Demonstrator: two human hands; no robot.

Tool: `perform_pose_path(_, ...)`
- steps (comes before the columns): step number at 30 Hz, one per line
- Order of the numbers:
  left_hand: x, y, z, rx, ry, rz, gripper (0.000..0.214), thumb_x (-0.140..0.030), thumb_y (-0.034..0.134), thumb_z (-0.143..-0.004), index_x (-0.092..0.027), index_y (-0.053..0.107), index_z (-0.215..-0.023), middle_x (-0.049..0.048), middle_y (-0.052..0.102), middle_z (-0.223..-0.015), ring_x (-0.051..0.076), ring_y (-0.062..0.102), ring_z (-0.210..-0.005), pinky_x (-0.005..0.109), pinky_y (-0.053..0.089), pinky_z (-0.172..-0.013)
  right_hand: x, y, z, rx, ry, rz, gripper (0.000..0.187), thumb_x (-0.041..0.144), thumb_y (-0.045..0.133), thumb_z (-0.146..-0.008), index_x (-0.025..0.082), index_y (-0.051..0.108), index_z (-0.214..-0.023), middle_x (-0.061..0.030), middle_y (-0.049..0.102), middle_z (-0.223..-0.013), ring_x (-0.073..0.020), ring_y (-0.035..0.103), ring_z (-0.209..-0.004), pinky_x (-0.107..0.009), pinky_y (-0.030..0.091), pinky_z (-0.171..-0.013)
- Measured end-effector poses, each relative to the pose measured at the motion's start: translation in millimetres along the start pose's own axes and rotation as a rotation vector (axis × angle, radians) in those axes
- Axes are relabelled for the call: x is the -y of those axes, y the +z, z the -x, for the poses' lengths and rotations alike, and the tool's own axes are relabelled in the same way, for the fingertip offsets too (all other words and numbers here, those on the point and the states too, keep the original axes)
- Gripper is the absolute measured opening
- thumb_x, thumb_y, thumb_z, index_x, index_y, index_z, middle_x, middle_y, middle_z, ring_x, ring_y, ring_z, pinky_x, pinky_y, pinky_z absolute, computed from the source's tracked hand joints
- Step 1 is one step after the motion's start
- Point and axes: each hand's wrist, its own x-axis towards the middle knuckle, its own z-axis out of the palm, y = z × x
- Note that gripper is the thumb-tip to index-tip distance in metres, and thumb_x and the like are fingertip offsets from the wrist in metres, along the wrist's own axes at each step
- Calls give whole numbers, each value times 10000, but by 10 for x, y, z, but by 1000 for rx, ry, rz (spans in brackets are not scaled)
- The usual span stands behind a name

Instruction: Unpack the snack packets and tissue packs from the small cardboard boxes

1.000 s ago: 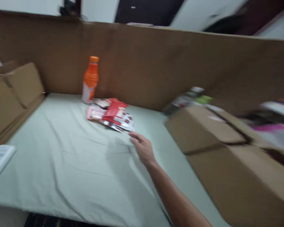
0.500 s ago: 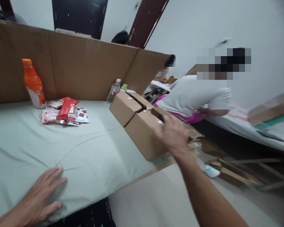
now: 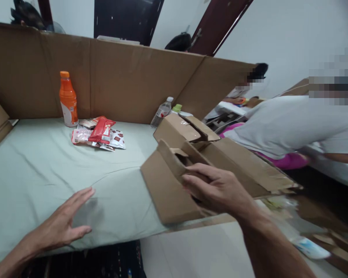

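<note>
My right hand is closed on the upper edge of a brown cardboard box near the front edge of the covered table. The box's top is partly open; its inside is mostly hidden. Right behind it stands another cardboard box with tape on top. My left hand, fingers stretched and thumb apart, is over the pale green sheet and holds nothing. Farther back lies a pile of snack packets, a red packet on top. An orange drink bottle stands behind them.
A cardboard screen runs along the table's back. A clear bottle leans near the boxes, beside a green-capped container. At right, a person in a white shirt bends over. Cardboard and a white-blue item lie low on the right.
My right hand has shifted its hold, and the near box now sits turned and apart from the box behind. My left hand has moved up slightly. The view has swung left.
</note>
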Motion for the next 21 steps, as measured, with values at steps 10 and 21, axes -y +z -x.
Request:
perform_pose_path(10,87,-222,202,-184,-137,384,1326,-756,770,-737,-290,-51,-1669,134,45,-1753,443,158,-1581,624,213,-1270,1172,420,68,788,-562,-624,412,493,459,-1069,194,737,-1123,-58,782,-867,-146,730,-749,-236,555,-671)
perform_pose_path(21,206,-50,396,-210,-109,391,1279,-627,851,-731,-395,3,-1660,14,113,-1756,422,220,-1571,577,195,-1290,1270,856,-99,795,-564,34,273,288,610,-974,173,724,-1195,-131,778,-1100,-256,746,-934,-344,585,-767)
